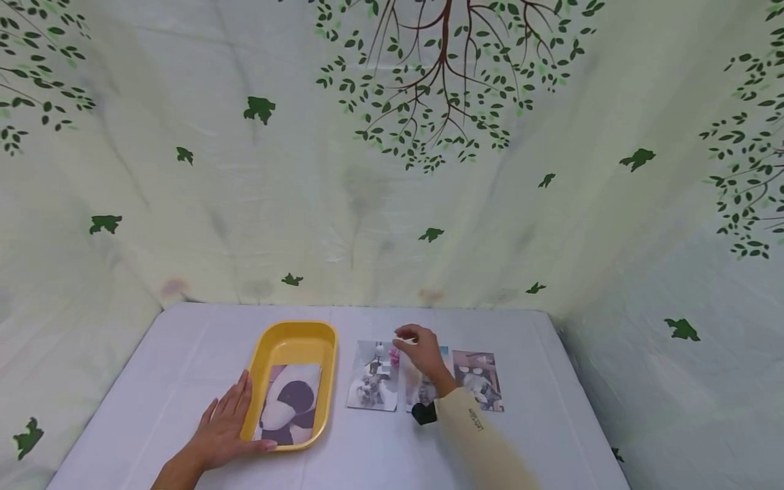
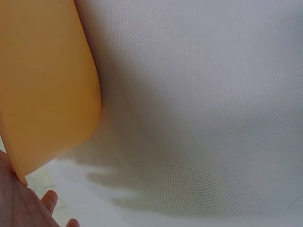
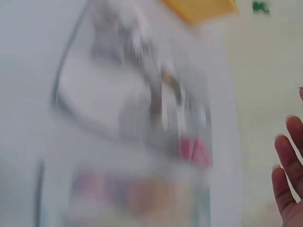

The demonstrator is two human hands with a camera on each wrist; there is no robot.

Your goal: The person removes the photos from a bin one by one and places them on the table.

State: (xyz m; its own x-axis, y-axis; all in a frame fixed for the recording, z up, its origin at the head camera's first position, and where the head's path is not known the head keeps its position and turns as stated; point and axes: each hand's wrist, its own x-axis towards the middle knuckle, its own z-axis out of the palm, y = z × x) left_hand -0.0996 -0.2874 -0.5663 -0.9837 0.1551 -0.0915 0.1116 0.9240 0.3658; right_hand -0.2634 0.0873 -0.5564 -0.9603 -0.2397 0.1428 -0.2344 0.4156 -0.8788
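Observation:
On the left stands a yellow tray (image 1: 296, 331) with a panda picture card (image 1: 288, 405) lying in it. My left hand (image 1: 222, 425) rests along the tray's left side, fingers outstretched and thumb at the near rim. To the tray's right, a grey picture card (image 1: 373, 381) lies flat, then a middle card (image 1: 419, 391) and a third one (image 1: 479, 381). Above the first two hovers my right hand (image 1: 422, 350), its fingers loosely bent and nothing between them. It partly hides the middle card. The right wrist view shows blurred cards and the relaxed fingers (image 3: 291, 165).
A white cloth covers the table (image 1: 527, 449). Behind it and at both sides hangs a pale sheet (image 1: 331, 204) printed with branches and green leaves. A black strap piece (image 1: 424, 413) sits at my right wrist beside a cream sleeve (image 1: 484, 442).

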